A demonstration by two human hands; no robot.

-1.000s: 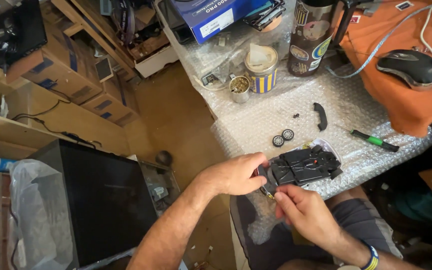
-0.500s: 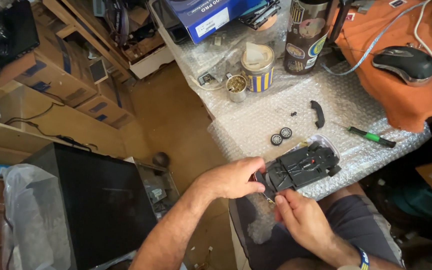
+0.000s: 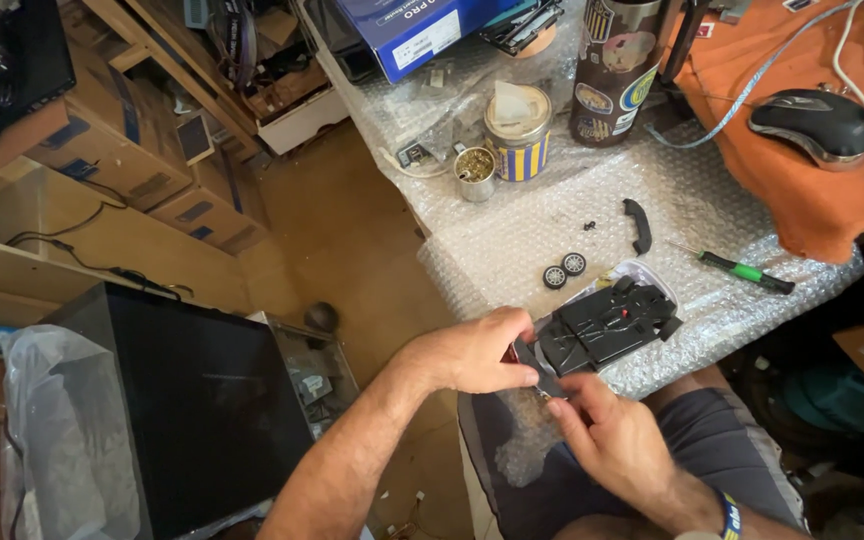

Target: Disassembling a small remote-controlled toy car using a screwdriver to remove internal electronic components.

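Note:
A black toy car chassis [image 3: 607, 325] lies upside down at the near edge of a bubble-wrap covered table [image 3: 512, 230]. My left hand [image 3: 477, 352] grips its near left end, where a bit of red shows. My right hand [image 3: 612, 440] is just below, fingertips pinching a small dark part at that same end. Two small loose wheels [image 3: 563, 270] rest on the wrap just beyond the chassis. A curved black plastic piece [image 3: 638, 225] and a green-handled screwdriver [image 3: 737, 268] lie further right.
A striped tin [image 3: 518, 132], a small cup of metal bits [image 3: 475, 173], a dark decorated can [image 3: 617, 70] and a blue box [image 3: 422, 30] stand at the back. A computer mouse [image 3: 814, 123] sits on orange cloth. A black cabinet [image 3: 197, 400] stands at left.
The view has shifted slightly. Both hands have stayed on the chassis, and my right hand's fingers have worked closer to its near left end.

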